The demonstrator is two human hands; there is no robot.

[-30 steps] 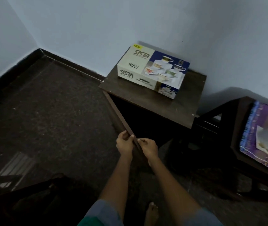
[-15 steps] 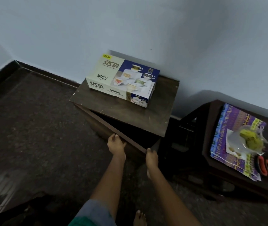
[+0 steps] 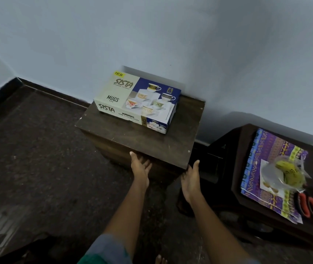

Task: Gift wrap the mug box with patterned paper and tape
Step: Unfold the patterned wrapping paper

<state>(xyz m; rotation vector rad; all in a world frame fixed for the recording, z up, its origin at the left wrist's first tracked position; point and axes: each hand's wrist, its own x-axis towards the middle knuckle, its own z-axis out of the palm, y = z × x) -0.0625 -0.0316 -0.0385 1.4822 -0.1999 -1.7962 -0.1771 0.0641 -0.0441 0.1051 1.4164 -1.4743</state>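
The mug box, cream and blue with pictured cups, lies flat at the back of a small dark wooden cabinet against the wall. Purple patterned wrapping paper lies on a second dark table at the right, with a clear packet holding something yellow-green on top and red-handled scissors at its near edge. My left hand rests flat against the cabinet's front, fingers apart, just under the top's edge. My right hand is spread beside the cabinet's front right corner. Neither hand holds anything.
The right table stands close beside the cabinet with a narrow dark gap between them. Dark speckled floor stretches to the left up to a black skirting and the pale blue wall. My bare foot shows at the bottom.
The cabinet's front door, open a second ago with both hands on its edge, has swung shut. My hands have released it and spread flat. The view has shifted right, showing the whole paper table.
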